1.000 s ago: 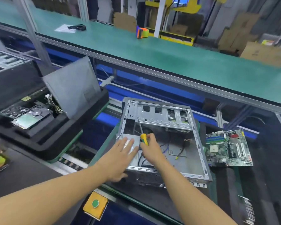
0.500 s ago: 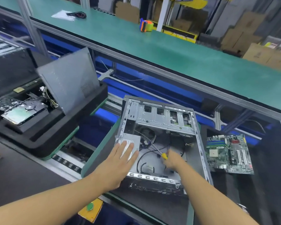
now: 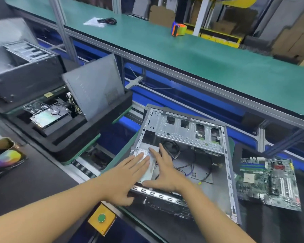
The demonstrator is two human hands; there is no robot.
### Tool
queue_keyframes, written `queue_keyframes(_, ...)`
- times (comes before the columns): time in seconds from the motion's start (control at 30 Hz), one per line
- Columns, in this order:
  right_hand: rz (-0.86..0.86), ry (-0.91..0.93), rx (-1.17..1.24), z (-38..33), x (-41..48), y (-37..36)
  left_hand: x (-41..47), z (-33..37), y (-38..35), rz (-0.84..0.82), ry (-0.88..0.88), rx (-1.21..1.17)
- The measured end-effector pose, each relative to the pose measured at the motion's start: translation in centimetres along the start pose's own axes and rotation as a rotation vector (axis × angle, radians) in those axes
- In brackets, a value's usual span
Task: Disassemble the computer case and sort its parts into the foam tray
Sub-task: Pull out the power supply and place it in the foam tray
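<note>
Here the case [image 3: 229,172] lies open, a silver drive [image 3: 145,152] in its near-left corner. The left grip [image 3: 128,174] and the right grip [image 3: 167,174] both press flat on that drive, fingers straight, clasping nothing. Left of the case sits the foam tray [image 3: 68,142], with a panel [image 3: 93,88] leaning in it. The motherboard [image 3: 268,181] lies just right of the case.

Silver box [image 3: 144,149] in near-left corner of computer case [image 3: 191,130]: mostly covered by left grip [image 3: 128,172] and right grip [image 3: 167,172], label unreadable. Second case [image 3: 25,72], far left: blurred, cut by frame edge. Motherboard [image 3: 268,181] markings too small to read.
</note>
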State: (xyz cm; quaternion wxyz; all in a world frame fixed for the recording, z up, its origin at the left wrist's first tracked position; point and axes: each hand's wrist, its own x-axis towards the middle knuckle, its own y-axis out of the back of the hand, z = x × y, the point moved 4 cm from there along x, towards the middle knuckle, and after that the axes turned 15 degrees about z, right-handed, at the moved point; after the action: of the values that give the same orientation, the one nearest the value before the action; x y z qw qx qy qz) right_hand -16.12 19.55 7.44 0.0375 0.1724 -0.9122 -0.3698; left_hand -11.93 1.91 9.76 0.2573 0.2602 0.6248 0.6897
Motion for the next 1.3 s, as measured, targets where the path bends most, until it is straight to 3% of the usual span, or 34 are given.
queue_keyframes(0.07,0.027,0.098,-0.054,-0.3,0.1,0.4,0.1,-0.6,1.3,0.037,0.145,-0.292)
queue_keyframes(0.13,0.016,0.202,-0.182,-1.0,0.5,0.4,0.9,-1.5,2.3,0.205,0.417,-0.580)
queue_keyframes(0.23,-0.071,0.229,-0.391,-2.2,1.6,0.2,2.5,-2.4,2.1,0.349,0.791,-0.788)
queue_keyframes(0.3,-0.118,0.222,-0.450,-3.1,2.1,0.1,3.5,-2.0,1.5,0.335,0.867,-0.857)
queue_keyframes(0.4,-0.101,0.244,-0.375,-3.9,2.3,-0.1,4.1,-1.6,1.0,0.466,0.898,-0.896)
queue_keyframes(0.57,0.030,0.312,-0.268,-3.5,2.1,0.5,4.0,-1.2,1.5,0.660,0.813,-0.844)
queue_keyframes(0.63,0.099,0.345,-0.253,-3.4,1.7,0.5,3.4,-1.7,0.9,0.616,0.802,-0.761)
queue_keyframes(0.67,0.124,0.339,-0.242,-3.2,1.5,0.5,2.7,-1.8,1.1,0.598,0.737,-0.663)
queue_keyframes(0.73,0.096,0.267,-0.270,-2.2,1.2,0.5,1.3,-1.6,2.1,0.587,0.448,-0.492)
queue_keyframes(0.8,0.009,0.213,-0.368,-1.4,1.4,0.6,-0.4,-1.6,2.5,0.467,0.201,-0.300)
queue_keyframes(0.9,-0.105,0.233,-0.485,-1.9,2.0,0.3,-1.9,-1.5,1.2,0.213,0.037,0.059)
queue_keyframes(1.0,-0.184,0.202,-0.525,-2.2,2.9,0.1,-1.6,-0.6,0.0,0.133,0.012,0.180)
queue_keyframes(1.1,-0.214,0.167,-0.524,-2.2,3.3,-0.2,-1.1,-0.3,-0.2,0.183,0.029,0.252)
queue_keyframes(1.3,-0.165,0.148,-0.426,-2.5,3.5,-0.6,-1.2,0.6,-1.4,0.345,0.080,0.172)
